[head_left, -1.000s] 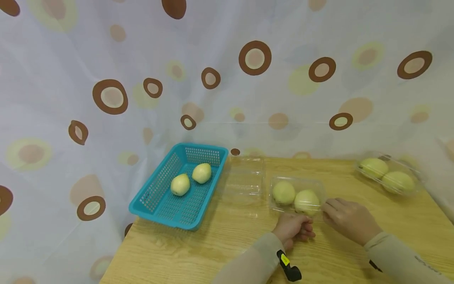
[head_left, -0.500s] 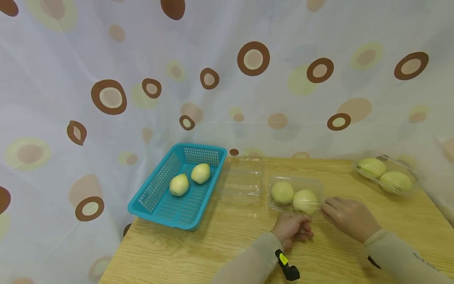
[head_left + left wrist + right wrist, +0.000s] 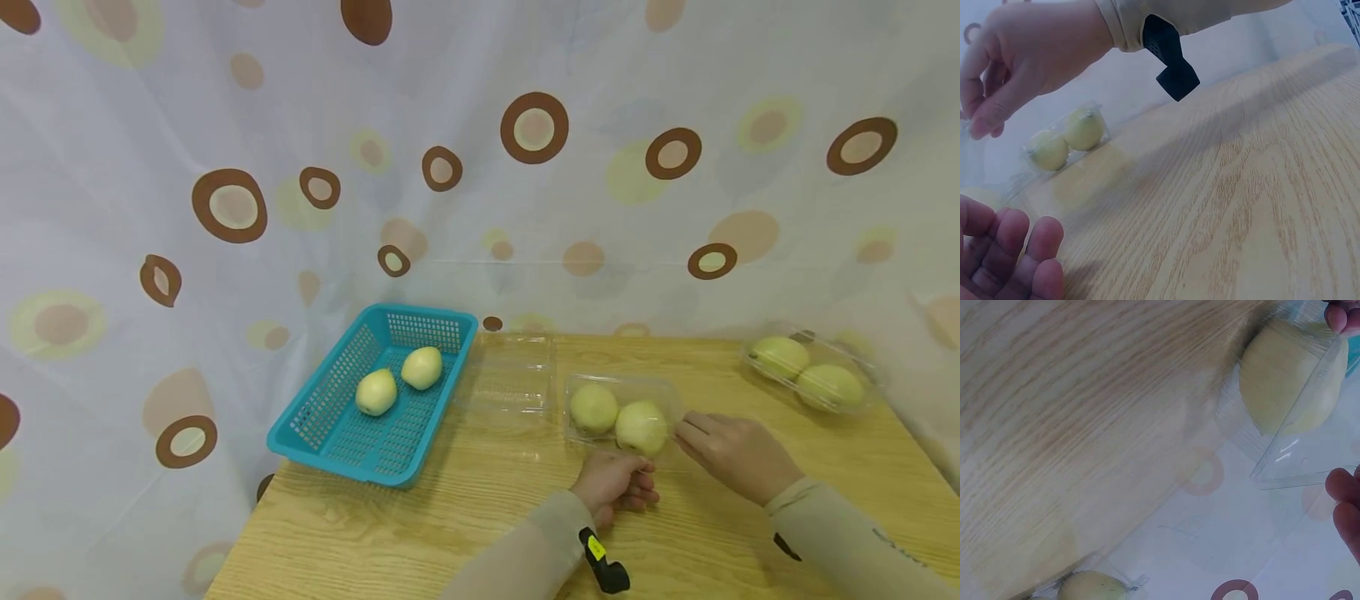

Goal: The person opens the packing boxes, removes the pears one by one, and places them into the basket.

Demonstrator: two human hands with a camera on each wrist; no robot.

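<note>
A clear plastic clamshell box (image 3: pixel 666 392) stands on the table with two pale yellow pears, a left one (image 3: pixel 594 408) and a right one (image 3: pixel 641 427), inside. My left hand (image 3: pixel 611 483) is at the box's near edge; its thumb and forefinger pinch the rim, while the other fingers curl loosely below. At the box's right end, my right hand (image 3: pixel 738 454) pinches a corner of the clear plastic between thumb and fingertips. The right wrist view has one pear (image 3: pixel 1291 378) under the slanted plastic edge. Whether the lid is fastened cannot be made out.
To the left sits a blue perforated basket (image 3: pixel 341 465) with two more pears (image 3: pixel 400 381) in it. Beside it lies another clear plastic box (image 3: pixel 513 385). A packed box of pears (image 3: pixel 828 387) stands at the right back. A patterned curtain (image 3: pixel 480 208) hangs behind the table (image 3: pixel 360 533).
Both hands keep their hold at the box's near edge and right end, almost unmoved. The whole head view has shifted slightly; nothing has been let go.
</note>
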